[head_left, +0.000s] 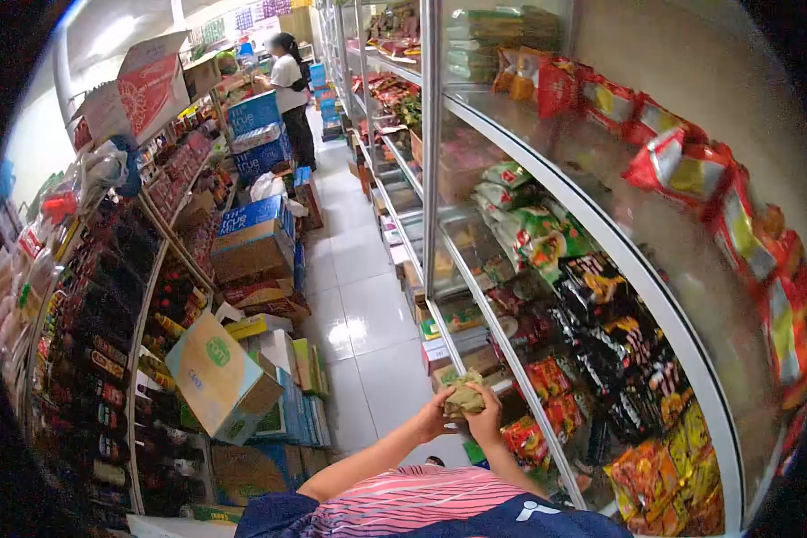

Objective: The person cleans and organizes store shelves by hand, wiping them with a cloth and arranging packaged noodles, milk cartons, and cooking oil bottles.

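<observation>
In front of my chest, close to the metal edge of the shelf, both my hands are wrapped round a crumpled olive-green cloth (464, 394). My left hand (435, 416) grips its left side, and my right hand (484, 412) has its fingers bent over the right side. Just right of the hands, behind the shelf rail, lie red and orange snack packets (524, 439). Black packets (614, 336) fill the shelf beyond them, with green and white packets (533, 220) farther back.
Red and yellow packets (690, 166) line the upper glass shelf. At left, a tilted carton (224, 372) rests on stacked boxes beside shelves of bottles (108, 377). A tiled aisle (350, 305) runs forward, where another person (289, 90) stands by blue milk cartons (258, 117).
</observation>
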### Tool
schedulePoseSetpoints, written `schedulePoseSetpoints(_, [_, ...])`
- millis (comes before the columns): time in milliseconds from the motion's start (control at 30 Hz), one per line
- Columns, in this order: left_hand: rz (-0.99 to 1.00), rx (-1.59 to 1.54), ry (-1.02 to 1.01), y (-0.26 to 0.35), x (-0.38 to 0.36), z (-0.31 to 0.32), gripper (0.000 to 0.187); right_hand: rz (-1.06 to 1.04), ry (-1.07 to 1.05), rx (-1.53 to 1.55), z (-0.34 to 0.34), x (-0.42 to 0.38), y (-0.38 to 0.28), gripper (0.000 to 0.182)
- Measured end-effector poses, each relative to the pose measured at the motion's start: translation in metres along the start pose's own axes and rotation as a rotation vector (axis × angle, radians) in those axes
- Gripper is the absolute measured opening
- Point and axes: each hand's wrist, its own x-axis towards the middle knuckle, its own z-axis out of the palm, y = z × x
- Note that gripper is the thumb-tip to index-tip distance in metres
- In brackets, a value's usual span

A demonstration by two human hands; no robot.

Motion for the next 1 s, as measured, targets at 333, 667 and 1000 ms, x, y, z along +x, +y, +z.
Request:
schedulePoseSetpoints(333, [0.23, -0.364, -0.143, 0.105, 0.047, -0.106, 0.045, -0.131, -0.267, 0.127, 0.132, 0.118, 0.01, 0.038])
schedulePoseSetpoints(667, [0.35, -0.016, -0.386, 0.304, 0.09, -0.169, 0.046, 0.225, -0.089, 0.175, 0.231, 0.262, -0.021, 0.035])
schedulePoseSetpoints(1000, [0.562, 0.202, -0.24, 0.435, 0.141, -0.105, 0.018, -0.012, 0.207, 0.085, 0.254, 0.355, -0.013, 0.07])
